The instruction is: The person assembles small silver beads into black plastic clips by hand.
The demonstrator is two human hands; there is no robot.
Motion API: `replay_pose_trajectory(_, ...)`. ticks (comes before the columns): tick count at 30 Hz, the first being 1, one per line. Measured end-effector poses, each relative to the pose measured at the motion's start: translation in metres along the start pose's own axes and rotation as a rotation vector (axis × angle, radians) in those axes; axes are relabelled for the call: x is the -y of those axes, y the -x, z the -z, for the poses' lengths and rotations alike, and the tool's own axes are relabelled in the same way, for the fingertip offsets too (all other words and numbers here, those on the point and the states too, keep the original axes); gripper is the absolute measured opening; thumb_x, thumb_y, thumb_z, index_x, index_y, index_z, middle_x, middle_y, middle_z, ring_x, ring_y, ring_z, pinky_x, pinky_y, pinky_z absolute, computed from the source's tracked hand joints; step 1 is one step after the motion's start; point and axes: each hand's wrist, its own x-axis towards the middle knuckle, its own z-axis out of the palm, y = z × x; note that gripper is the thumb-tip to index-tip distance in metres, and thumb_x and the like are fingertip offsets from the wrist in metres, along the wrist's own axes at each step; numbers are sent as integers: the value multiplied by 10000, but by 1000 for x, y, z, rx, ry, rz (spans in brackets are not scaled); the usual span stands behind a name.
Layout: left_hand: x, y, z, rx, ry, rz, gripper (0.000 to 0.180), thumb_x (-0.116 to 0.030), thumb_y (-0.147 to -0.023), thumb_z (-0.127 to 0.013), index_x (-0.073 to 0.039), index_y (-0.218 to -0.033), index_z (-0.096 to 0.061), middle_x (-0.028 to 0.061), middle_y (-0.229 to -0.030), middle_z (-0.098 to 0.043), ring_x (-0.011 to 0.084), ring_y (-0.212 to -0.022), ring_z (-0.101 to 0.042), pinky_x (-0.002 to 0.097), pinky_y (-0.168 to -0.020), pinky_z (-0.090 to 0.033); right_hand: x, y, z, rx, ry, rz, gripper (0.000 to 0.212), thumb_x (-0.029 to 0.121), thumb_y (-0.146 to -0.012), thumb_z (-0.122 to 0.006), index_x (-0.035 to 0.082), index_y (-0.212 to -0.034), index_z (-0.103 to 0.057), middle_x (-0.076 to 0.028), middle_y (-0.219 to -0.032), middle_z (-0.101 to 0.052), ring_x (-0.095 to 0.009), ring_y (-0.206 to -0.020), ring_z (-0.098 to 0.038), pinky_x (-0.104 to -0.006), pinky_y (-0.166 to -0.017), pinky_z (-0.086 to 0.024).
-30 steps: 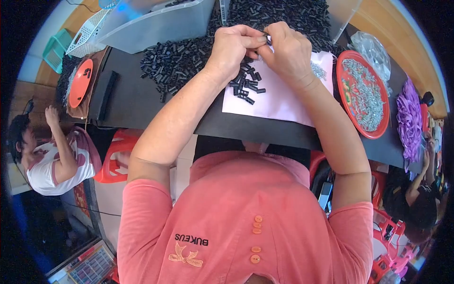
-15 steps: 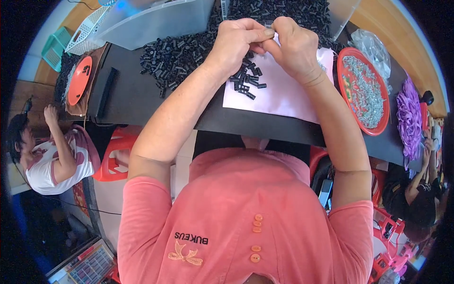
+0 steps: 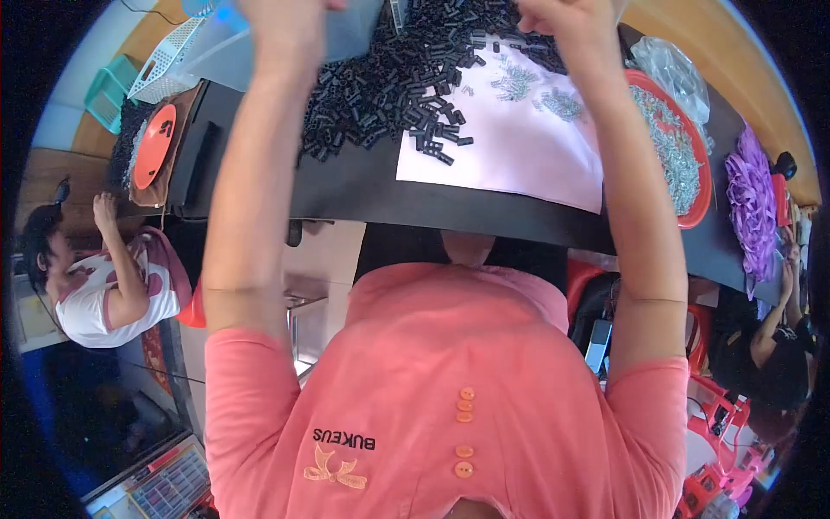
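Observation:
My left hand [image 3: 290, 26] is at the top edge over the clear plastic bin [image 3: 341, 39], smeared by motion and partly cut off, so its fingers cannot be made out. Above the far side of the pale pink sheet [image 3: 493, 164] hangs my right hand [image 3: 575, 22], its fingers curled in; whatever they pinch is too small to see. Short black plastic pieces [image 3: 372, 104] lie in a broad heap and spill onto the sheet's left side. Two loose groups of small silvery metal parts [image 3: 514, 84] rest on the sheet, left of my right forearm.
A red tray [image 3: 702, 203] of silvery parts stands right, beside a clear plastic bag [image 3: 670, 73] and a purple bundle [image 3: 750, 212]. Leftward are an orange-red plate [image 3: 154, 147], a white basket [image 3: 169, 60] and a green basket [image 3: 111, 93]. People sit at both sides.
My hands, together over the sheet before, have parted. The left swung left and away toward the bin; the right moved a little right and away. The metal parts on the sheet are now uncovered.

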Motion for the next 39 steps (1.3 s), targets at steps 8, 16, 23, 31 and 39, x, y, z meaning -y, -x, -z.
replay_pose_trajectory(8,3,16,-17,209,-827,-991,43,-43,-704,-598,-38,-745,-586,130,-747,-538,340,-742,-538,428,-659,-441,8,-9,3,36,-156,-96,109,72,-794,-693,-1,-771,-617,-38,-610,-571,-104,-472,-519,-212,-434,-406)
replay_pose_trajectory(16,57,67,-74,763,-955,-926,67,-89,-763,-634,-22,-767,-641,120,-778,-600,251,-729,-573,345,-629,-468,-48,10,17,182,46,-238,193,188,-766,-700,27,-855,-640,-25,-634,-559,-92,-561,-522,-248,-537,-422)
replay_pose_trajectory(23,71,60,-84,800,-889,-655,70,-94,-706,-604,-26,-714,-618,155,-807,-570,333,-861,-536,426,-738,-460,-51,22,9,414,643,102,98,216,-684,-641,133,-718,-680,-99,-715,-658,-303,-707,-645,-456,-650,-495)
replay_pose_trajectory(31,52,43,-58,464,77,462,66,-33,-756,-695,-4,-750,-637,83,-669,-633,138,-517,-565,250,-458,-438,-79,41,-26,436,984,484,121,204,-726,-666,103,-792,-655,-75,-819,-639,-287,-823,-626,-406,-716,-485)
replay_pose_trajectory(39,61,63,-41,435,198,548,81,-16,-763,-693,12,-765,-618,92,-664,-619,138,-491,-544,243,-438,-425,-61,37,-20,437,1042,518,132,148,-747,-639,172,-865,-693,-56,-872,-640,-267,-888,-633,-423,-773,-482)
